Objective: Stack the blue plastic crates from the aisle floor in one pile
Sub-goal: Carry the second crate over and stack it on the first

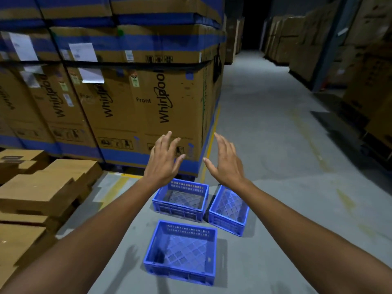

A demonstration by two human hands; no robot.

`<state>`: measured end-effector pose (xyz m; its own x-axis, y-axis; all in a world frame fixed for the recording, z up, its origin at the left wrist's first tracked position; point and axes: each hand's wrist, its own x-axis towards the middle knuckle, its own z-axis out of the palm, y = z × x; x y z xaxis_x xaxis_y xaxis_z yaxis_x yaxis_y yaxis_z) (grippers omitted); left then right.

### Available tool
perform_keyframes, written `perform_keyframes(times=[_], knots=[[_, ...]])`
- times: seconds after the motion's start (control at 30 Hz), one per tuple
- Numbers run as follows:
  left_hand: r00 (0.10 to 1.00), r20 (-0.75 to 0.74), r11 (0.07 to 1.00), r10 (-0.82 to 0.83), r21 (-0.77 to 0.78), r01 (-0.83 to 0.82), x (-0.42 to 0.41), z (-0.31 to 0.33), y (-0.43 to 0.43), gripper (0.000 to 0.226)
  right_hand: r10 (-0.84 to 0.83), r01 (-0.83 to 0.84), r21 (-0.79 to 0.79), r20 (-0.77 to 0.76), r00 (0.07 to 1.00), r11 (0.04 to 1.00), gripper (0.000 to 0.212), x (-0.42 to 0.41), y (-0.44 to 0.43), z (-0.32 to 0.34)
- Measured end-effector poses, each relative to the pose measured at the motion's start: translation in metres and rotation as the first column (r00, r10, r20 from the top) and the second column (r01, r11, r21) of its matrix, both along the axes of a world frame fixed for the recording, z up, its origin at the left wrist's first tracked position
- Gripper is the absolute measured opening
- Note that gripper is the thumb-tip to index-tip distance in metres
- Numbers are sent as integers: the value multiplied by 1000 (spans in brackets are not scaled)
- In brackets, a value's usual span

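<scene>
Three empty blue plastic crates stand apart on the grey aisle floor. The nearest crate is in front of me. Behind it sits a second crate, and a third crate stands angled to its right. My left hand and my right hand are stretched out in the air above the two far crates, fingers spread and straight, holding nothing and touching no crate.
Tall stacked cardboard appliance cartons wall the left side just behind the crates. Flat brown boxes pile up at the near left. More cartons line the right side. The aisle floor runs ahead, marked with yellow lines.
</scene>
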<state>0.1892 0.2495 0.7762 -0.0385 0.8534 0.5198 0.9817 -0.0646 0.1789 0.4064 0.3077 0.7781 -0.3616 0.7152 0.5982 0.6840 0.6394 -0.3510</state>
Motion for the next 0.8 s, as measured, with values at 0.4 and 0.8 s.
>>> perform_keyframes(times=[0.4,0.8], knots=[[988,1,988,-152,-28,152,-69,-137,81,56,-91,91,1,94,991,996,81,-87,35,-131],[982,51,977,-180,-110,185,-59,-522,97,68,19,-16,-23,130,991,1000,80,-103,59,-496]])
